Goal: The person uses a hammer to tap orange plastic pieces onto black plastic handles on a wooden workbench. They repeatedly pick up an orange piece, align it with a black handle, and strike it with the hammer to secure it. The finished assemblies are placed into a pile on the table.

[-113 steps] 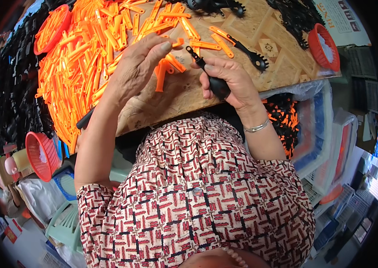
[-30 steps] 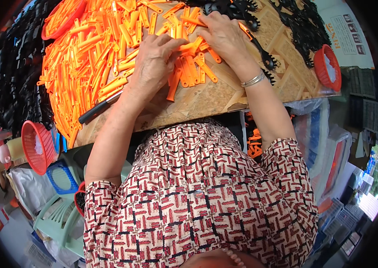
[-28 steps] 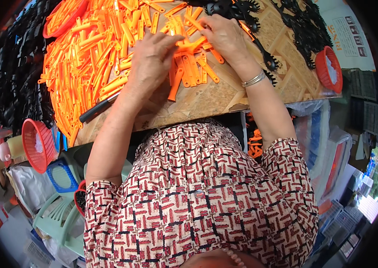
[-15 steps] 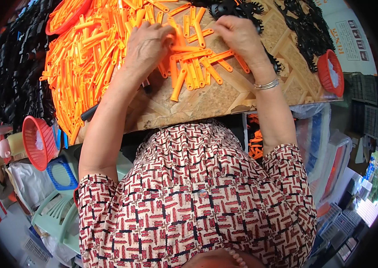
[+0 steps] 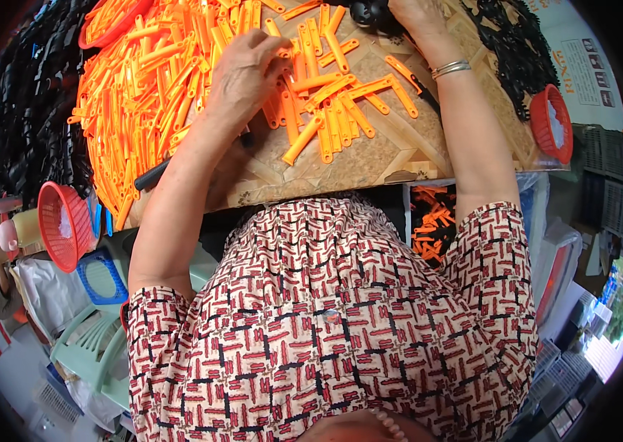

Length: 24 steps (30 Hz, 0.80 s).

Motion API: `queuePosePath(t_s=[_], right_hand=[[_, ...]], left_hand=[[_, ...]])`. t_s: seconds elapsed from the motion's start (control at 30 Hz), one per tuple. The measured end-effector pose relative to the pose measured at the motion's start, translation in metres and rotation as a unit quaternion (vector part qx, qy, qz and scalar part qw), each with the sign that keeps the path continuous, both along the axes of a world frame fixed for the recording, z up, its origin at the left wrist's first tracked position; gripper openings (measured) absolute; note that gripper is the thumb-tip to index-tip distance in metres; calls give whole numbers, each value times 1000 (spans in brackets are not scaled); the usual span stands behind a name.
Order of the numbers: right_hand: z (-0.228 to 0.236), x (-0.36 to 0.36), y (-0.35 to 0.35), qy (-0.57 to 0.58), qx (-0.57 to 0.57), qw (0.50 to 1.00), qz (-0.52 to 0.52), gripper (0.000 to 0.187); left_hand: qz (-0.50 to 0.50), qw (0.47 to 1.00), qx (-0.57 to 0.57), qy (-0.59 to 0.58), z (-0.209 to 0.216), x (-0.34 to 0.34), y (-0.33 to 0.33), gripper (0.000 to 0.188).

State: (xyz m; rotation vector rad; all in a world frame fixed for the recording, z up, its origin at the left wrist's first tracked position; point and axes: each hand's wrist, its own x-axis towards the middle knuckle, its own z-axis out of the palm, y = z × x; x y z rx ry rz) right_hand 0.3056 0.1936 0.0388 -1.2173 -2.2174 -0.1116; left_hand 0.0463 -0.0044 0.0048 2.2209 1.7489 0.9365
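My left hand (image 5: 247, 72) is over the right side of a big heap of orange plastic handles (image 5: 145, 88). Its fingers are curled in toward the thumb, and whatever they may hold is hidden. Just right of it lies a loose spread of orange handles (image 5: 337, 121), some crossing each other. My right hand (image 5: 416, 13) reaches to the far edge of the view, beside a dark rounded black part (image 5: 370, 15); its fingertips are cut off or hidden. Under my right forearm lies an orange handle (image 5: 402, 71) next to a thin black strip (image 5: 426, 94).
A black-handled tool (image 5: 151, 175) lies partly under my left forearm. Black toothed parts (image 5: 510, 44) are piled at the far right, more black parts (image 5: 28, 103) at the far left. Red baskets (image 5: 551, 125) flank the patterned table (image 5: 392, 151). A box of orange pieces (image 5: 433, 221) is below the edge.
My right hand has moved away and slightly right, up to the far edge of the view. My left hand stays over the orange handles, having shifted only slightly.
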Motion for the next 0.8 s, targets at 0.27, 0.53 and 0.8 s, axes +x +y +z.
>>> queuePosePath(t_s=[0.27,0.53,0.8], right_hand=[[3,17,-3,-5,-27,997,66,17],[-6,20,25,103,-171,980,16,15],[10,30,32,87,-158,983,-17,16]], left_hand=[[-123,990,44,47,4,38,-46,30],[-27,997,57,34,8,33,-15,22],[-16,977,105,184,7,59,10,17]])
